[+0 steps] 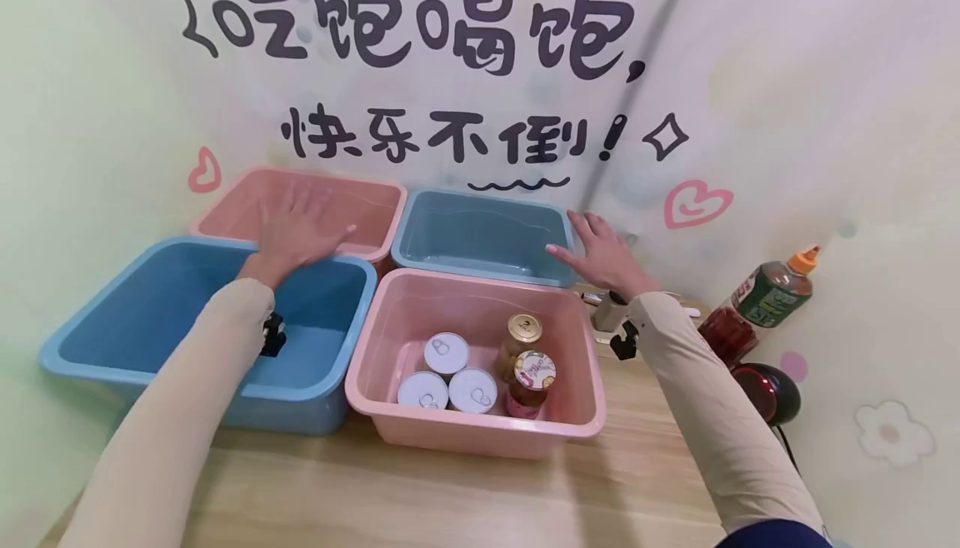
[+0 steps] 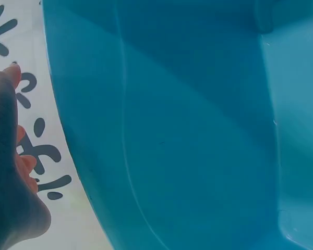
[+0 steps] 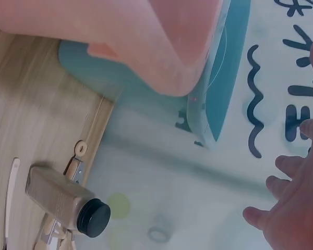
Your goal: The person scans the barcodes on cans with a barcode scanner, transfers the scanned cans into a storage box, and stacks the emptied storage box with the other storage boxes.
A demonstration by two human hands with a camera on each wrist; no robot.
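Four plastic bins stand in a square on the wooden table. My left hand (image 1: 296,227) is spread flat with straight fingers over the far pink bin (image 1: 367,211), just past the rim of the near blue bin (image 1: 97,373); it holds nothing. My right hand (image 1: 600,252) is open at the right corner of the far blue bin (image 1: 480,231), thumb by its rim. The near pink bin (image 1: 465,440) holds three silver-topped cans (image 1: 446,354) and two jars (image 1: 532,373). In the left wrist view, the blue bin's wall (image 2: 188,130) fills the frame beside my left hand (image 2: 10,156).
A small black-capped bottle (image 3: 62,200) lies on the table beside my right wrist. At the right stand a green bottle with an orange cap (image 1: 776,290), a red packet (image 1: 723,331) and a dark round device (image 1: 768,390). The lettered wall is close behind the bins.
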